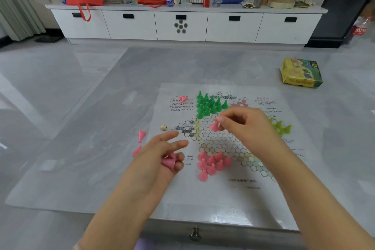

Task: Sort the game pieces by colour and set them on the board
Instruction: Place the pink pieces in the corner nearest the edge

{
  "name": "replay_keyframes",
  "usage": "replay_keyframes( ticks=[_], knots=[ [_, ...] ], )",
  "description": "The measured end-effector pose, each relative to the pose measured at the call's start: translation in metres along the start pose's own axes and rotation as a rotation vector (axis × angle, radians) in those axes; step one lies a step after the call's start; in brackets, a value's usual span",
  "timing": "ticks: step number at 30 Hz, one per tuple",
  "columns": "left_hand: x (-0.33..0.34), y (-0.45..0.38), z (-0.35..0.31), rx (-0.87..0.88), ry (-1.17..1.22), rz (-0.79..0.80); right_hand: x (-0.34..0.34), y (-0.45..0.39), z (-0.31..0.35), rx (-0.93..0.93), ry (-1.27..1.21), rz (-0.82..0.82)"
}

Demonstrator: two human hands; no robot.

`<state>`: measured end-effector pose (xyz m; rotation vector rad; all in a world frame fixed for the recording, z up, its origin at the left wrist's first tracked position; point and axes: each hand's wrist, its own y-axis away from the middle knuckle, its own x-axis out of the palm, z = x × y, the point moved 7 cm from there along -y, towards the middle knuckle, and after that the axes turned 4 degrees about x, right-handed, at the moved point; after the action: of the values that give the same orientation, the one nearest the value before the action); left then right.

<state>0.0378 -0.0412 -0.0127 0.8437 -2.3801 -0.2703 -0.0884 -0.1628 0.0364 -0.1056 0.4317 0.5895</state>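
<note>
Head view. A paper board (223, 144) printed with a star of small circles lies flat on a grey surface (101, 107). The right hand (249, 128) hovers over the middle of the board, its fingers (223, 121) pinching one pink cone-shaped piece (213, 126) by the tip, base tilted toward the left. The left hand (160, 156) sits at the board's left edge, index and middle finger extended, the remaining fingers curled round a small clutch of pink pieces (169, 161); their number cannot be told. Just below and between the two hands, about nine pink cones (212, 163) stand upright in a cluster on the near point of the star. Beyond the right hand's fingers, a dense group of dark green cones (209, 104), roughly fifteen, stands upright on the far-left point. Partly hidden behind the right hand, several yellow-green cones (281, 127) stand at the right point. Three loose pink pieces lie on their sides: one (183, 98) on the printed text beyond the left hand, two (141, 135) (137, 150) on the surface to its left. One pale die (163, 127) rests just beyond the left fingertips. A yellow-green box (301, 73) lies well apart, far right.
</note>
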Motion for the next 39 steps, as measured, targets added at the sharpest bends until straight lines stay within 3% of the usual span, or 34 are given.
replay_keyframes(
  ticks=[7, 32, 36, 39],
  knots=[
    [-0.001, 0.001, -0.001, -0.064, 0.180, -0.016, 0.012, -0.003, -0.028, 0.123, 0.333, 0.092],
    [-0.007, 0.002, -0.003, -0.050, 0.052, -0.045, 0.030, -0.003, -0.035, 0.172, 0.232, 0.221],
    [-0.004, 0.006, -0.003, -0.062, -0.001, -0.025, 0.017, -0.001, -0.020, 0.093, 0.241, 0.109],
    [0.000, 0.009, 0.001, -0.077, -0.064, -0.004, 0.023, 0.010, 0.008, 0.010, 0.011, 0.145]
  ],
)
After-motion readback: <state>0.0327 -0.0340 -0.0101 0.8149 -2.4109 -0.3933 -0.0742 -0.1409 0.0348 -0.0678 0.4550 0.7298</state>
